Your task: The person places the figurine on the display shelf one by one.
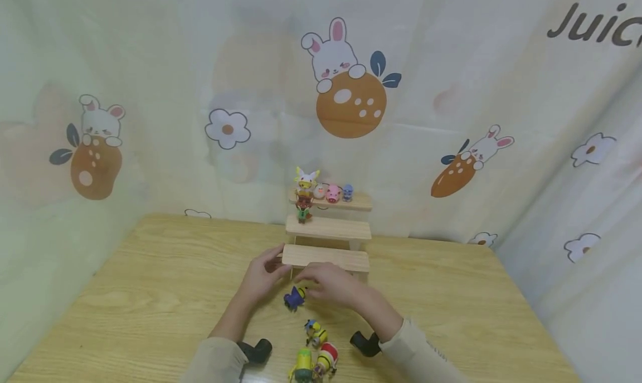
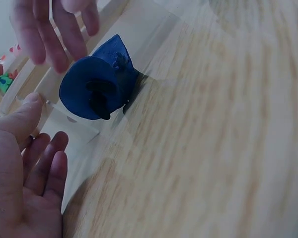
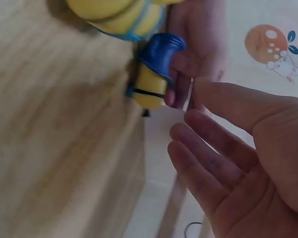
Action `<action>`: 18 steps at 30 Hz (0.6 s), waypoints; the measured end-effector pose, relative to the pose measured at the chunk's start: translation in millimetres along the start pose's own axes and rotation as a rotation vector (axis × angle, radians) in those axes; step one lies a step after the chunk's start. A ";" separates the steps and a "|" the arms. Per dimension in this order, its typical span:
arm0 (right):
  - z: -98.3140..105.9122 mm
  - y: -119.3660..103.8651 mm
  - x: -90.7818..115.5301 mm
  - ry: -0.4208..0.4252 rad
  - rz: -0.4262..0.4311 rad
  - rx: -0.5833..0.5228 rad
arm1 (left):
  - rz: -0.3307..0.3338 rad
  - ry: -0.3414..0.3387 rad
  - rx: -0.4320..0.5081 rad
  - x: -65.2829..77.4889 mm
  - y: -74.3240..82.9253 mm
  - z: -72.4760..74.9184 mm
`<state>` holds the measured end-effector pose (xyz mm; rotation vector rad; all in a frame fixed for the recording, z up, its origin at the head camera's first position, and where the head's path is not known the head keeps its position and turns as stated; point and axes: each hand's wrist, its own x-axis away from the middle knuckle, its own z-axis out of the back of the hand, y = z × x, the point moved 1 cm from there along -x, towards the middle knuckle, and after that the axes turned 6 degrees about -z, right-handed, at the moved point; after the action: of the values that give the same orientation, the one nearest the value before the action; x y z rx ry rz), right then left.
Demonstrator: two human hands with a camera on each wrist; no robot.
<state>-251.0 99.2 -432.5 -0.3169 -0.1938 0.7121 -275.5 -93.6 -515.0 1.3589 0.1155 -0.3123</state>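
Note:
A small yellow figure in a blue cape (image 1: 294,298) lies on the table before a three-step wooden shelf (image 1: 326,256), its head towards the shelf. My left hand (image 1: 263,274) is at the left end of the lowest step, thumb in front and fingers slightly bent by the end panel. In the left wrist view the caped figure (image 2: 97,87) shows its flared cape and dark feet. My right hand (image 1: 333,284) hovers just right of the figure, fingers loosely bent. The right wrist view shows nothing between those fingers (image 3: 203,166).
Nearer me lie several yellow figures, one with blue trim (image 1: 316,333), one in red (image 1: 327,356) and one in green (image 1: 303,365). A horned figure (image 1: 303,210) stands on the middle step. On the top step are several animal figures, including a pink pig (image 1: 333,193). A printed curtain (image 1: 271,165) hangs behind.

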 end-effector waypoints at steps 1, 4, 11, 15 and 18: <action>-2.7 0.5 -0.1 0.001 0.002 -0.006 | -0.001 -0.003 -0.002 1.5 4.9 0.8; -11.2 3.5 -0.9 0.002 0.031 -0.007 | 0.002 -0.018 -0.006 5.5 18.9 3.1; -26.5 13.7 -5.0 -0.029 0.049 -0.029 | -0.005 -0.026 0.004 9.6 35.0 5.2; -30.8 16.2 -7.0 -0.039 0.045 -0.042 | 0.000 -0.021 0.016 9.3 34.6 5.2; -33.8 16.6 -7.9 -0.019 0.037 -0.038 | 0.002 -0.024 0.020 9.1 33.2 5.4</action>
<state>-257.5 98.4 -470.4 -0.3511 -0.2201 0.7492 -257.9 -94.4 -485.0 1.3749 0.0910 -0.3290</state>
